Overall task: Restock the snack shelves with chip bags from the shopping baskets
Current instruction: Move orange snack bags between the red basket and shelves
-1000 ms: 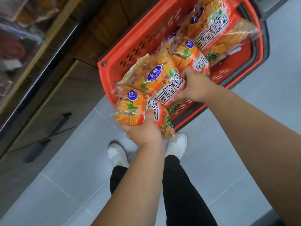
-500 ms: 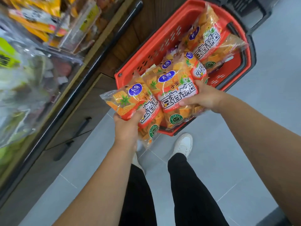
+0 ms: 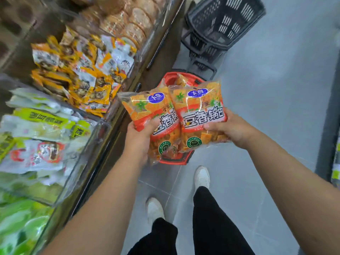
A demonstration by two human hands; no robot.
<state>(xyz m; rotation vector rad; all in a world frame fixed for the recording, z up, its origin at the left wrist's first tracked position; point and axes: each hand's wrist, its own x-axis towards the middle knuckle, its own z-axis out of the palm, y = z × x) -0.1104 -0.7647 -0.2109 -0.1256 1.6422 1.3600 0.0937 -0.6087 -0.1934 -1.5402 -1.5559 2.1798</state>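
I hold two orange chip bags side by side above the floor. My left hand (image 3: pixel 139 138) grips the left chip bag (image 3: pixel 147 109) at its lower left edge. My right hand (image 3: pixel 231 129) grips the right chip bag (image 3: pixel 200 107) at its right side. Both bags are clear with orange print, a blue oval logo and large white lettering. The red shopping basket (image 3: pixel 174 159) stands on the floor right under the bags and is mostly hidden by them; one more bag (image 3: pixel 181 80) peeks out at its far end.
The snack shelf on the left holds yellow-orange packets (image 3: pixel 82 74), green-and-white bags (image 3: pixel 42 137) behind a clear divider (image 3: pixel 86 159), and round brown cakes (image 3: pixel 128 21). A dark grey basket (image 3: pixel 224 21) stands beyond the red one. Grey tiled floor (image 3: pixel 266 89) lies to the right.
Both hands have lifted the two bags up and out of the red basket. My view has swung up and left, so more of the shelf shows.
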